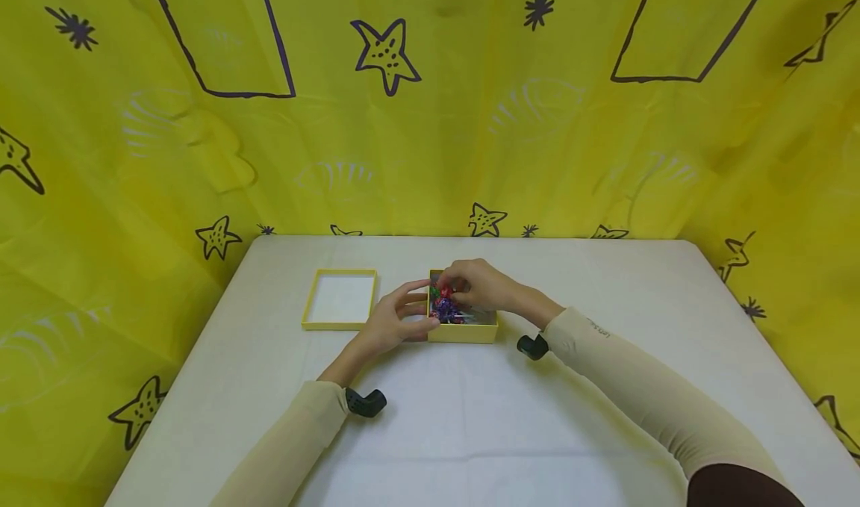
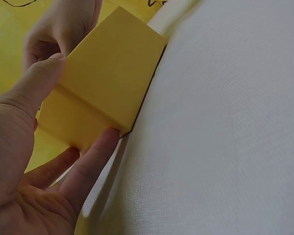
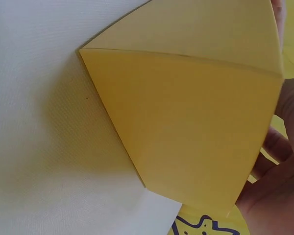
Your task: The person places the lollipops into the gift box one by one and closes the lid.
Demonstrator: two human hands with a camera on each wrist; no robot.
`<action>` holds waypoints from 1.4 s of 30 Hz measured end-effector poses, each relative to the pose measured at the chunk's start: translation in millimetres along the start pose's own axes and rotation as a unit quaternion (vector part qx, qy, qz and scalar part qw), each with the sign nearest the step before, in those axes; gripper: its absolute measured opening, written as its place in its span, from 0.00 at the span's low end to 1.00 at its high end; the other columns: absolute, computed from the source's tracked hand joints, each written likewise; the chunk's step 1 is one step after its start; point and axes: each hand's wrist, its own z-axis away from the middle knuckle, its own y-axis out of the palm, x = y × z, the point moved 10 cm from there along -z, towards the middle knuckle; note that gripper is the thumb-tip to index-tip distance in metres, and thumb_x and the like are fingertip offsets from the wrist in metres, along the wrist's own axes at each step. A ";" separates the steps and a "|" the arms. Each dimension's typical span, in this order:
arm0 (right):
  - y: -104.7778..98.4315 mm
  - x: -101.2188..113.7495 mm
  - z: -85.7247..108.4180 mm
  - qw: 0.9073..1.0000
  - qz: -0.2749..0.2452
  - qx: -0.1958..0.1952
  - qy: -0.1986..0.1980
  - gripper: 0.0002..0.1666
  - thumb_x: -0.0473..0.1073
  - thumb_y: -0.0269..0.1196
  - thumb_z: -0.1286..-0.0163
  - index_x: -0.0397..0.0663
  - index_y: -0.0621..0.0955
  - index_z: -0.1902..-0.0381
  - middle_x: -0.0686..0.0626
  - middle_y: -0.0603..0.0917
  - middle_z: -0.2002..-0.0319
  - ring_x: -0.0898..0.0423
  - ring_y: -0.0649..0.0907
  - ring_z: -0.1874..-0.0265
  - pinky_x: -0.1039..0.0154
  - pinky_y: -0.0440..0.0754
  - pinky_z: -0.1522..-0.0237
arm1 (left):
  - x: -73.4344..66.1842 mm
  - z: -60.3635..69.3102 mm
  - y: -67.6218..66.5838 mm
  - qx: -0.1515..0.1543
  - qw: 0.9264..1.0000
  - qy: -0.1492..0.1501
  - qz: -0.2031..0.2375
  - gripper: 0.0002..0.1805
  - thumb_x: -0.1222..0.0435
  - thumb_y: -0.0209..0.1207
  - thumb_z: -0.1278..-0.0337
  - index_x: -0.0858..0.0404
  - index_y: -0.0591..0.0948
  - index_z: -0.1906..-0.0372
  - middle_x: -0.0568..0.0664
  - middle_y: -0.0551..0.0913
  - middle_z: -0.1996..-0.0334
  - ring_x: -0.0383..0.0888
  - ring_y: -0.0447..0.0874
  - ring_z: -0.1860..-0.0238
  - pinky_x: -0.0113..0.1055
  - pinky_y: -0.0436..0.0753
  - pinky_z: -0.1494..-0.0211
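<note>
A yellow box (image 1: 463,334) without a lid on it stands on the table in the head view. Shiny, colourful wrapped pieces (image 1: 446,310) in purple, red and green lie at its left side, with thin white stick-like bits among them. My left hand (image 1: 392,324) holds the box from the left, the thumb (image 2: 51,68) on its near corner and fingers along its left wall. My right hand (image 1: 480,284) reaches over the far rim with bent fingers among the shiny pieces. Its fingertips are too hidden to show whether they pinch one. In the right wrist view, the box wall (image 3: 181,127) covers most of it.
Left of the box lies a shallow yellow-rimmed lid (image 1: 340,298) with its white inside facing up. A white cloth (image 1: 463,417) covers the table. Behind it hangs a yellow curtain (image 1: 443,134) with dark star drawings.
</note>
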 end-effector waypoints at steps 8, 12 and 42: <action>0.1 0.1 0.9 1.000 0.000 -0.001 -0.008 0.14 0.32 0.68 0.31 0.45 0.86 0.48 0.49 0.85 0.54 0.55 0.82 0.58 0.58 0.85 0.52 | 0.2 0.1 0.8 0.002 1.000 -0.001 0.010 0.40 0.67 0.72 0.41 0.49 0.69 0.25 0.62 0.72 0.30 0.60 0.76 0.34 0.48 0.89 0.53; 0.1 0.2 0.3 1.000 0.002 -0.001 -0.013 0.14 0.32 0.68 0.31 0.45 0.86 0.48 0.49 0.85 0.54 0.55 0.82 0.59 0.58 0.84 0.53 | 0.6 0.2 1.0 0.001 1.000 -0.005 0.015 0.41 0.67 0.72 0.41 0.49 0.69 0.25 0.63 0.71 0.30 0.60 0.76 0.34 0.48 0.89 0.54; -8.0 1.8 6.0 1.000 -0.005 0.002 -0.007 0.17 0.32 0.68 0.30 0.44 0.84 0.44 0.48 0.85 0.52 0.55 0.84 0.57 0.59 0.86 0.52 | -9.5 2.3 2.9 0.033 0.999 -0.015 0.010 0.42 0.65 0.71 0.38 0.51 0.65 0.22 0.63 0.69 0.28 0.62 0.75 0.33 0.49 0.88 0.51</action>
